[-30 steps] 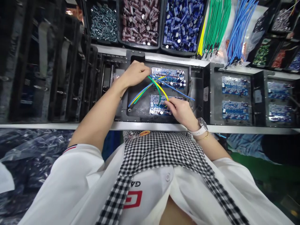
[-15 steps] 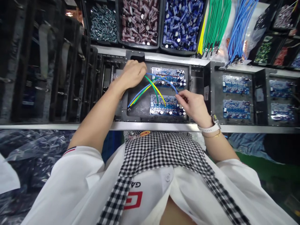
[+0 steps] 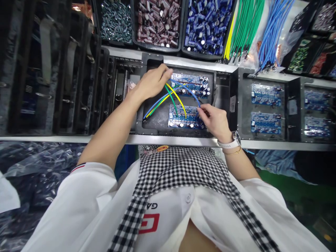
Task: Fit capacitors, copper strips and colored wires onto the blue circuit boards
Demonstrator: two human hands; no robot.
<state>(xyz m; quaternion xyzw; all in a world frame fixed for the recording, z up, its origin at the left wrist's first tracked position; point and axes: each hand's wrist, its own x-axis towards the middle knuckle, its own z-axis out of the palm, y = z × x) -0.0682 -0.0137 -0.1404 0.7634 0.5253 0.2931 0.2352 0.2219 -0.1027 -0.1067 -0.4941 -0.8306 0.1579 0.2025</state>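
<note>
- Left hand [image 3: 157, 81]: fingers closed at the gathered wires [image 3: 180, 100] (one blue, one yellow, one green visible); fingertips mostly turned away, so exact grip is hard to read.
- Right hand [image 3: 214, 117]: pinching the free end of the blue wire [image 3: 196, 98] between thumb and finger; seems held near the tip for finer control.
- Held wires fan out from left hand, over upper circuit board [image 3: 191, 77] and toward lower circuit board [image 3: 178, 113]. Yellow and green tips lie over the lower one, contact unclear.
- Second wire bundle [image 3: 157, 105], same colours, slants across under them; lower-left end in a corner of the black tray [image 3: 153, 131].
- Tray carries both boards, probably so they sit flat and stay put. It rests on the desk [image 3: 181, 141].
- Brown capacitors [image 3: 157, 24], blue capacitors [image 3: 204, 29], green wires [image 3: 248, 28] and blue wires [image 3: 273, 35] lie beyond tray, likely for easy reach.
- Writing: shirt shows upside-down "GA" [image 3: 151, 206], cut off by apron strap, plus red logo [image 3: 149, 224]. Orange apron patch [image 3: 162, 148] and tray-side label [image 3: 232, 104] unreadable.
</note>
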